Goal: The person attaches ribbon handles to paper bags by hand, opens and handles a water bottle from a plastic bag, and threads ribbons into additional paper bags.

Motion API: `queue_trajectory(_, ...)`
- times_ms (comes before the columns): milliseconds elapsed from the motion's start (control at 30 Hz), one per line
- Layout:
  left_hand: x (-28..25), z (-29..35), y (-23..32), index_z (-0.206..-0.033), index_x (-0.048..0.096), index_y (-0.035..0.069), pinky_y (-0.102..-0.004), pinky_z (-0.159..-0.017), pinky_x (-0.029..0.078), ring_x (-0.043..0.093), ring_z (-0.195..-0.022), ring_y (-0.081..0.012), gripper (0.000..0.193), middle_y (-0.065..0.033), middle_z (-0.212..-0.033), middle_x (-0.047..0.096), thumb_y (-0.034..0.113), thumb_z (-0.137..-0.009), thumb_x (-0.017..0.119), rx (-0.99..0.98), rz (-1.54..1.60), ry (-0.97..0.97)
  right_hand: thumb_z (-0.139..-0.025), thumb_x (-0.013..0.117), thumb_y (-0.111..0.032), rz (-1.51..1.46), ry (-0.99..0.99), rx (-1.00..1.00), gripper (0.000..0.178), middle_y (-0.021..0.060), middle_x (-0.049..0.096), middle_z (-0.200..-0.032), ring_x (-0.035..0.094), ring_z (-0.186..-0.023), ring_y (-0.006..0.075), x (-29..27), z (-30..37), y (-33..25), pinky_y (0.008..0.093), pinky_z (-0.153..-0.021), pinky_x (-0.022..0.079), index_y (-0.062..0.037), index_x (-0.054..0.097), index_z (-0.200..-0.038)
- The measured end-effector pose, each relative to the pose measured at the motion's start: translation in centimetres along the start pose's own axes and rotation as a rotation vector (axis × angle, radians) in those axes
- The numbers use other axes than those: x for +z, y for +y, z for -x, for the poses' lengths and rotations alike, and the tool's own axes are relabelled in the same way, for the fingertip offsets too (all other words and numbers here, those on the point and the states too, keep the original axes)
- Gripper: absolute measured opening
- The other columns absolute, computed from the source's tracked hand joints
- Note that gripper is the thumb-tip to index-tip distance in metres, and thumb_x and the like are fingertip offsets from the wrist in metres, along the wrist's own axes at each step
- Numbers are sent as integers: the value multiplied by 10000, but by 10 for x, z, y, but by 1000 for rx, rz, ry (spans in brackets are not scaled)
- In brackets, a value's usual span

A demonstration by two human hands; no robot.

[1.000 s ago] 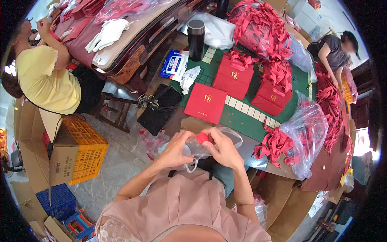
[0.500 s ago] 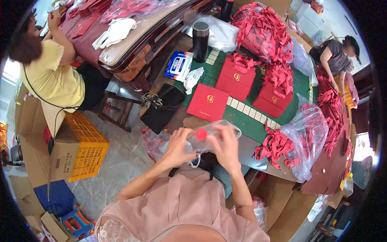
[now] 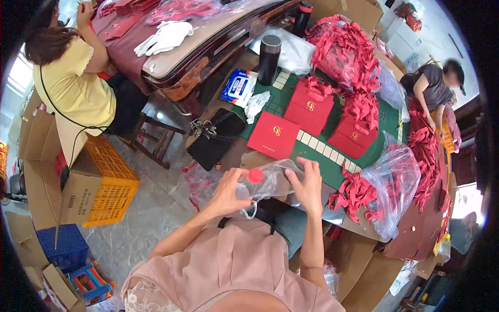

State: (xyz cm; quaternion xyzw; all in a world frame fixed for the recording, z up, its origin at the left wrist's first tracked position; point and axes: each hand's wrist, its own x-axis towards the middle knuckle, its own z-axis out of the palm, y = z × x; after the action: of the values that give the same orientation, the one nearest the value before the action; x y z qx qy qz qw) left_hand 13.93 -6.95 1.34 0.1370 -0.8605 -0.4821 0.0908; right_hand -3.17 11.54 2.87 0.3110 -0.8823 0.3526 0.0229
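Observation:
In front of my lap is a clear plastic bottle (image 3: 270,179) with a red cap (image 3: 255,176) and a pale loop (image 3: 250,210) hanging below it. The fingers of my left hand (image 3: 228,192) are wrapped round the cap side of the bottle. At its right end, my right hand (image 3: 306,187) holds the clear wall between thumb and bent fingers. Just beyond the bottle lies a flat red bag (image 3: 274,135) on the table edge. Behind it are two more red bags, one (image 3: 310,105) in the middle and one (image 3: 353,136) to the right, with ribbons on top.
The green-topped table (image 3: 325,174) holds a black tumbler (image 3: 269,60), a wipes pack (image 3: 239,87), a black pouch (image 3: 215,139) and red ribbon heaps (image 3: 345,49). A clear bag (image 3: 392,182) lies right. One person (image 3: 75,78) sits left, another (image 3: 429,86) right. A yellow crate (image 3: 112,179) stands left.
My right hand has shifted right, from over the bottle to its right end, with the thumb and fingers wider apart. My left hand stays near the cap. The view has shifted slightly.

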Motion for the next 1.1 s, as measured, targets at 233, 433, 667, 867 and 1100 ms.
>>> queue_trajectory(233,10,3,-6,-1259,499,60,-456,-953,416,520,-1126,-349,713,-153,-1176,554,184,-635,820,-10,-6,-4,-933,648,-235,-401,-284,258,217,32,599,-663,577,-610,171,-16,-6,5,290,-607,438,-24,634,-883)
queue_trajectory(433,34,8,-18,-1283,484,91,-482,-933,418,472,-1162,-368,765,-148,-1223,518,216,-621,849,17,-199,-76,-969,626,-140,-817,-434,223,111,-76,555,-740,475,-667,13,-17,-16,-55,193,-605,382,-33,655,-973)
queue_trajectory(667,44,16,-36,-1282,488,52,-494,-1024,401,510,-1180,-403,710,-192,-1224,530,310,-728,850,233,-47,123,-962,632,-100,-631,-610,62,114,-41,622,-834,502,-737,23,-20,-2,-93,190,-645,423,-13,667,-1027)
queue_trajectory(867,39,46,-94,-1003,642,132,-398,-867,447,579,-927,-243,365,-47,-936,603,340,-758,815,638,-270,271,-980,641,-135,-900,-610,14,142,-29,646,-867,518,-751,29,-22,11,-97,210,-626,442,-9,672,-1038)
queue_trajectory(1100,-24,38,-50,-908,717,194,-341,-829,395,538,-871,-141,257,58,-800,579,397,-761,769,776,-364,-105,-967,646,-121,-862,-618,65,138,29,677,-860,579,-801,64,-20,11,-97,252,-724,487,1,666,-1030)
